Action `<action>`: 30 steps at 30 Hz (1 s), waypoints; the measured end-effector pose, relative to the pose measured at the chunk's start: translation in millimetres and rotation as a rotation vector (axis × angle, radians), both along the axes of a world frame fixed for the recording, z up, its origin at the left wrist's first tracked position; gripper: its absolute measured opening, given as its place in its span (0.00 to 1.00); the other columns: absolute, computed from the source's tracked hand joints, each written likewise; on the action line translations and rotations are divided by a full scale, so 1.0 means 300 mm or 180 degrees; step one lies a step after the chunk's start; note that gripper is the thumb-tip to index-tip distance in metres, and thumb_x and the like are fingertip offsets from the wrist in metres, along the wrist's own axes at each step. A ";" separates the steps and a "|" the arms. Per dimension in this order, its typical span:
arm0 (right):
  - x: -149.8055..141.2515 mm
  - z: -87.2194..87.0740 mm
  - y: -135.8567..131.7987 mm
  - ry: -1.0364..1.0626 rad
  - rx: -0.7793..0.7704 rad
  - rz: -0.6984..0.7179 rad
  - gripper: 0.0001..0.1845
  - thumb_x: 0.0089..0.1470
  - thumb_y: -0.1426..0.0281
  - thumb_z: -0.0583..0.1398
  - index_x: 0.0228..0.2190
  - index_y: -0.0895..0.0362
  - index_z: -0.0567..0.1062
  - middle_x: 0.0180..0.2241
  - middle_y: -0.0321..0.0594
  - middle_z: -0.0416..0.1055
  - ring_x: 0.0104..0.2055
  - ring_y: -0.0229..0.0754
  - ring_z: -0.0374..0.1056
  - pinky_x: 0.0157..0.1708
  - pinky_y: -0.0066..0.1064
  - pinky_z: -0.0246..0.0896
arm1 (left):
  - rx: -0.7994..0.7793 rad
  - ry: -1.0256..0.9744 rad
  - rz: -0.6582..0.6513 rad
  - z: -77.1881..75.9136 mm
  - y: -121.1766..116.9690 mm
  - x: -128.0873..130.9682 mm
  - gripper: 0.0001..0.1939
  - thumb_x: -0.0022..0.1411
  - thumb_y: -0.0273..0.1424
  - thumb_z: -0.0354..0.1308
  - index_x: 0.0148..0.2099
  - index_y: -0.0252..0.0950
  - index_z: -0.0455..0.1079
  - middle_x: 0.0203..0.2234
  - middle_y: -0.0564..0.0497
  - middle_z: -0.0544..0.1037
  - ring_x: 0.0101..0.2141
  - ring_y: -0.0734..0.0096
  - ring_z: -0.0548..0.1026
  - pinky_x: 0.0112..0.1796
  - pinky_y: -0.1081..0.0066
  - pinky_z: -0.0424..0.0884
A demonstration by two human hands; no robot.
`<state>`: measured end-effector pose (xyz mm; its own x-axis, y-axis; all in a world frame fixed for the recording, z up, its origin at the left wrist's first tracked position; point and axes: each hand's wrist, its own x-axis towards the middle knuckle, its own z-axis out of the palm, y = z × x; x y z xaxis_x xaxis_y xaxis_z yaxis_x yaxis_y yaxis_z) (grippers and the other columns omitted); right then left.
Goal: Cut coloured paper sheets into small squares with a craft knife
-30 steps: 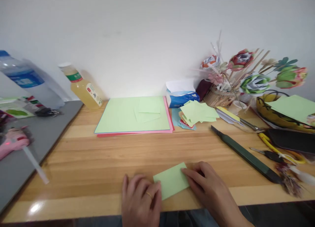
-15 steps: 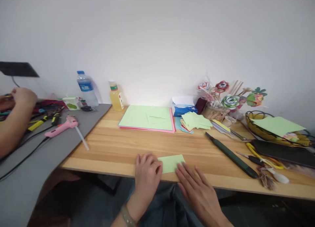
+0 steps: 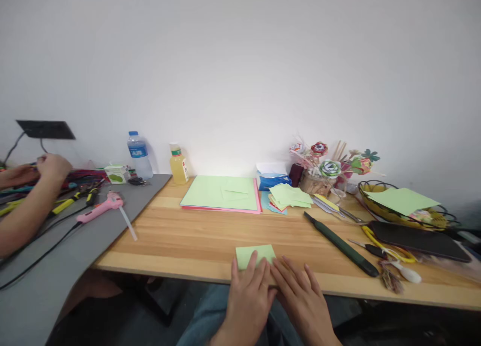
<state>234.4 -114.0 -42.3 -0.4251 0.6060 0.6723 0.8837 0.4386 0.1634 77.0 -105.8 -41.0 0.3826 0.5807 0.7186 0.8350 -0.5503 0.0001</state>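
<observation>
A small folded light-green paper [image 3: 252, 253] lies on the wooden table [image 3: 188, 236] near its front edge. My left hand [image 3: 248, 298] rests flat with fingers stretched out, its fingertips on the near edge of the paper. My right hand [image 3: 300, 298] lies beside it, fingers spread flat, fingertips at the paper's right corner. Neither hand grips anything.
A stack of green and pink sheets [image 3: 221, 193], cut green squares [image 3: 291, 196], a tissue pack [image 3: 273, 178], a basket of paper flowers [image 3: 326, 173], a dark cutter [image 3: 340, 243], scissors [image 3: 387, 246], two bottles [image 3: 140, 155] and a pink glue gun [image 3: 99, 208] lie around. Another person's arm [image 3: 26, 206] works at the left.
The view has pulled back and risen, showing more wall and the person at the left. My hands shifted together, both now flat on the near edge of the green paper.
</observation>
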 end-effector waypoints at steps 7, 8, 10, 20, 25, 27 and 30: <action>-0.010 -0.043 -0.004 0.0305 -0.0102 -0.0080 0.18 0.60 0.62 0.51 0.51 0.49 0.67 0.51 0.33 0.69 0.60 0.39 0.53 0.61 0.39 0.30 | 0.0106 -0.0005 0.0057 -0.037 0.018 -0.071 0.13 0.66 0.37 0.47 0.47 0.42 0.71 0.42 0.51 0.77 0.53 0.58 0.65 0.57 0.43 0.39; -0.011 -0.039 -0.003 0.0317 -0.0072 -0.0106 0.18 0.60 0.62 0.52 0.50 0.49 0.68 0.51 0.32 0.69 0.59 0.39 0.54 0.61 0.39 0.30 | 0.0145 -0.0001 0.0040 -0.031 0.017 -0.086 0.13 0.66 0.36 0.48 0.46 0.43 0.71 0.42 0.52 0.78 0.53 0.58 0.66 0.58 0.43 0.38; -0.008 -0.030 -0.003 0.0152 -0.0009 -0.0136 0.17 0.60 0.65 0.52 0.50 0.49 0.68 0.51 0.32 0.68 0.59 0.38 0.54 0.61 0.38 0.29 | 0.0214 0.0025 -0.0005 -0.015 0.014 -0.117 0.12 0.66 0.32 0.47 0.45 0.45 0.72 0.41 0.53 0.78 0.51 0.59 0.68 0.58 0.45 0.34; 0.018 0.005 -0.012 -0.0390 0.0159 -0.0160 0.17 0.59 0.69 0.52 0.49 0.52 0.68 0.50 0.30 0.70 0.55 0.38 0.59 0.62 0.40 0.25 | 0.0214 0.0189 -0.0158 0.003 0.015 -0.228 0.13 0.66 0.33 0.47 0.46 0.48 0.71 0.40 0.56 0.79 0.47 0.58 0.72 0.58 0.47 0.30; 0.024 0.011 -0.003 -0.0632 0.0240 -0.0078 0.16 0.59 0.69 0.52 0.48 0.53 0.69 0.50 0.31 0.70 0.53 0.38 0.61 0.62 0.39 0.25 | 0.0131 0.0160 -0.0147 -0.049 0.016 -0.226 0.15 0.64 0.30 0.48 0.50 0.49 0.68 0.42 0.55 0.78 0.48 0.58 0.71 0.59 0.48 0.31; 0.023 0.011 0.000 -0.0632 0.0271 -0.0069 0.16 0.59 0.69 0.51 0.49 0.53 0.69 0.49 0.32 0.70 0.51 0.37 0.62 0.61 0.37 0.26 | 0.0209 0.0120 -0.0102 -0.071 0.014 -0.205 0.16 0.64 0.29 0.48 0.52 0.47 0.68 0.42 0.51 0.78 0.47 0.59 0.71 0.58 0.47 0.31; 0.024 0.010 0.001 -0.0532 0.0303 -0.0132 0.16 0.59 0.67 0.52 0.49 0.51 0.69 0.46 0.32 0.72 0.48 0.36 0.64 0.61 0.35 0.27 | 0.0342 0.0093 0.0088 -0.093 0.010 -0.169 0.15 0.64 0.29 0.49 0.51 0.45 0.69 0.40 0.47 0.78 0.46 0.59 0.72 0.56 0.43 0.32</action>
